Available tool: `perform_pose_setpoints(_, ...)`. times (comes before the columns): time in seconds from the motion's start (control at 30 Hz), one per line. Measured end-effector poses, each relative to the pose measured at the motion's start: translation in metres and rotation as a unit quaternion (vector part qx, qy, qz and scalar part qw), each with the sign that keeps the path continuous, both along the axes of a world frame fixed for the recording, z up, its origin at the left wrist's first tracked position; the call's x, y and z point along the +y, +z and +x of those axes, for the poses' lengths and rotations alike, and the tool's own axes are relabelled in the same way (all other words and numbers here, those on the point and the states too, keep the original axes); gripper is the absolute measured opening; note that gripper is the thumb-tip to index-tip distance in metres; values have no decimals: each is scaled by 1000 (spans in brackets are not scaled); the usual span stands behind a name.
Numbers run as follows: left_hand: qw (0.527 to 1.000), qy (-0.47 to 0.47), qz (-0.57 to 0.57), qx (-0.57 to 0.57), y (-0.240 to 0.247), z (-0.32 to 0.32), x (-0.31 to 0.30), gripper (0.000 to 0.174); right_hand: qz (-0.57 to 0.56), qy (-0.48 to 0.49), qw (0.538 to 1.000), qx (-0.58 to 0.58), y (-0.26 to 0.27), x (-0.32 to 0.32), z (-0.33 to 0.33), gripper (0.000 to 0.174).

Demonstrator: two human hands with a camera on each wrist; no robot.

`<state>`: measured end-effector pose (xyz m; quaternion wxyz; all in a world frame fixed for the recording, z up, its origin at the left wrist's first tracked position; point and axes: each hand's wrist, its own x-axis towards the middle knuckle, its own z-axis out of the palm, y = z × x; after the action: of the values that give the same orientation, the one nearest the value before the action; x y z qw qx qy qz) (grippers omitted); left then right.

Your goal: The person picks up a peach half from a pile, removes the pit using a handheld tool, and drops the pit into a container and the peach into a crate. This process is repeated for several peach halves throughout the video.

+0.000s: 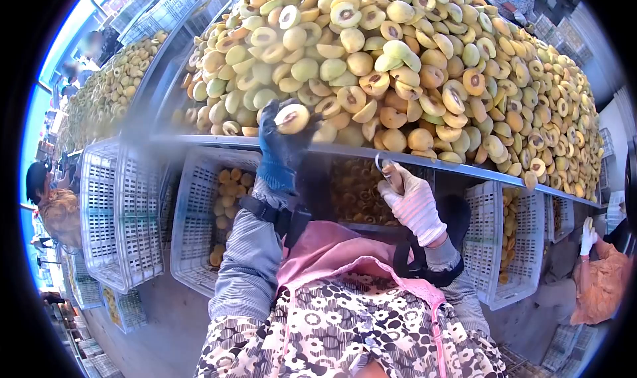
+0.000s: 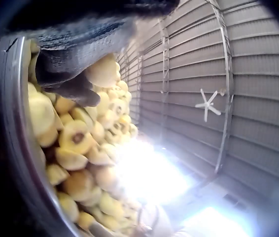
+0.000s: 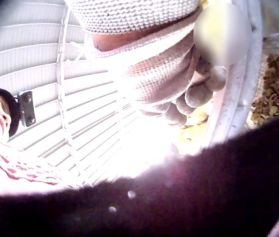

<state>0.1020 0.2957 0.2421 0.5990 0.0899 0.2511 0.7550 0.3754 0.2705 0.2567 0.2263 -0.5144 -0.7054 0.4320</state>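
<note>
My left hand (image 1: 277, 153), in a blue and dark grey glove, holds a peach half (image 1: 292, 119) just above the near edge of a large heap of halved peaches (image 1: 358, 63). The cut face, with a brown centre, is turned up. In the left wrist view, the gloved fingers (image 2: 68, 66) curl beside the pale fruit (image 2: 104, 71). My right hand (image 1: 415, 207), in a white knit glove, grips a small tool with a curved metal loop (image 1: 379, 161) at the table's edge. Its fingers (image 3: 198, 95) are curled in the right wrist view, where the tool is hidden.
A metal table rim (image 1: 464, 169) runs between me and the heap. Plastic crates stand below: one at left (image 1: 186, 245) with peaches, one at right (image 1: 524, 245). Dark pieces (image 1: 361, 192) lie under the rim. Other people (image 1: 600, 278) work at right, left and the far side.
</note>
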Motion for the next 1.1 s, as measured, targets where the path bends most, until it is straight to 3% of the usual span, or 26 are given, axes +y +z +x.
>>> perform_pose_setpoints(0.07,999,-46,11,19,3,26,-2,50,1,-1,1000,3,7,-3,-7,41)
perform_pose_setpoints(0.13,997,-28,17,73,1,55,-8,40,114,22,991,-68,6,-3,-8,44)
perform_pose_setpoints(0.17,997,-34,16,70,3,72,-14,40,161,30,986,-30,-3,-2,-6,46)
perform_pose_setpoints(0.2,958,2,99,268,14,89,-24,33,159,23,986,-33,1,-4,-5,46)
perform_pose_setpoints(0.23,872,40,180,453,23,100,-31,28,166,25,984,-57,10,-6,-5,47)
perform_pose_setpoints(0.37,879,10,242,410,36,118,-39,29,156,21,981,-113,22,-11,1,50)
perform_pose_setpoints(0.47,907,-25,193,372,27,122,-35,27,133,7,982,-135,28,-13,2,50)
perform_pose_setpoints(0.6,907,-23,198,371,25,130,-34,26,116,3,979,-167,20,-13,3,44)
perform_pose_setpoints(0.67,937,-43,71,339,23,133,-33,37,108,15,982,-151,16,-14,3,39)
perform_pose_setpoints(0.77,963,-75,7,258,36,135,-37,46,86,13,989,-117,15,-19,0,30)
perform_pose_setpoints(0.9,940,-66,25,335,33,137,-39,48,100,19,987,-123,8,-20,3,25)
perform_pose_setpoints(0.93,902,-4,59,429,28,138,-39,44,98,18,987,-123,10,-24,3,25)
perform_pose_setpoints(0.97,850,60,93,516,25,138,-38,41,21,48,998,17,16,-29,4,24)
perform_pose_setpoints(1.0,850,59,92,516,33,136,-38,41,-57,76,983,157,19,-32,4,25)
perform_pose_setpoints(1.03,915,-65,82,389,48,131,-39,40,-59,74,983,158,17,-33,4,25)
perform_pose_setpoints(1.07,948,-185,70,249,57,129,-38,40,-71,96,976,184,14,-32,6,25)
perform_pose_setpoints(1.1,948,-185,70,248,53,128,-33,40,-82,118,967,209,14,-31,7,25)
